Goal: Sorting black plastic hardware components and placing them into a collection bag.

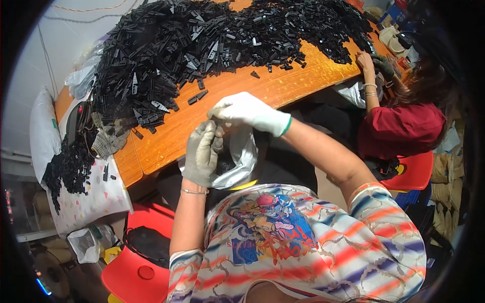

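My left hand (202,151), in a greyish work glove, is raised in front of my chest with its fingers closed in a pinch. Reaching in from the right, my right hand (247,112) wears a white glove with a green cuff; its fingers are pressed together against the left fingertips. Something small and dark shows between the two hands, too covered by the fingers to make out. Just below them, a silvery plastic bag (245,164) hangs open over my lap. Beyond my hands, a large heap of small black plastic pieces (151,65) covers much of the wooden table (222,88).
A co-worker in a red top (404,126) sits at the table's right. At left, a smaller pile of black pieces (70,169) lies beside a grey glove (109,140) and a white sack (45,131). A red chair (136,272) stands at lower left.
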Tool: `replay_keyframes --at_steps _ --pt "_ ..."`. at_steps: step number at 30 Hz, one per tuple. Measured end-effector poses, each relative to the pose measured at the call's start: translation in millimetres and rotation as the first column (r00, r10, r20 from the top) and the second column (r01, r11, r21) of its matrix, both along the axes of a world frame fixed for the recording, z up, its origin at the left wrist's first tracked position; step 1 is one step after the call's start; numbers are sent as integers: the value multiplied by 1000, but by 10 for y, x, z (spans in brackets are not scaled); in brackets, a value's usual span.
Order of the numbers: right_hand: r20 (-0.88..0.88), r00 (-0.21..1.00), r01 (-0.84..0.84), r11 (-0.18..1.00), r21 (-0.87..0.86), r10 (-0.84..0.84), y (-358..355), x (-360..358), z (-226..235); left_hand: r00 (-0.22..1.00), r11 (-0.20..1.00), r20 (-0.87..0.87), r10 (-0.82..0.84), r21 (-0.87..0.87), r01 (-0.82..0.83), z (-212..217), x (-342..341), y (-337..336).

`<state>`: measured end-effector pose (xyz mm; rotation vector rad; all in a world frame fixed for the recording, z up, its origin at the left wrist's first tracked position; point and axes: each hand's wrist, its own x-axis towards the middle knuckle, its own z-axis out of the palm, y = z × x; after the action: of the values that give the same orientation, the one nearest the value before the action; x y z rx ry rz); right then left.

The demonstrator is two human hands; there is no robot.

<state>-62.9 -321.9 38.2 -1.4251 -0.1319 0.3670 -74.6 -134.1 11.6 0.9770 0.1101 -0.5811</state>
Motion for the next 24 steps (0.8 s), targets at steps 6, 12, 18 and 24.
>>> replay_keyframes --at_steps 6,12,18,24 --pt "150 984 139 936 -322 -94 222 -95 -194 993 978 -76 -88 -198 71 -163 -175 29" --pt "331 924 47 803 -594 190 0 -107 -158 976 872 212 -52 486 -60 -319 -445 240" --pt "749 656 741 267 -616 -92 -589 257 -259 615 285 541 -574 836 -469 -279 -514 561" --pt "620 755 623 60 -780 215 -861 602 -357 493 443 749 -443 661 -606 -123 -197 493"
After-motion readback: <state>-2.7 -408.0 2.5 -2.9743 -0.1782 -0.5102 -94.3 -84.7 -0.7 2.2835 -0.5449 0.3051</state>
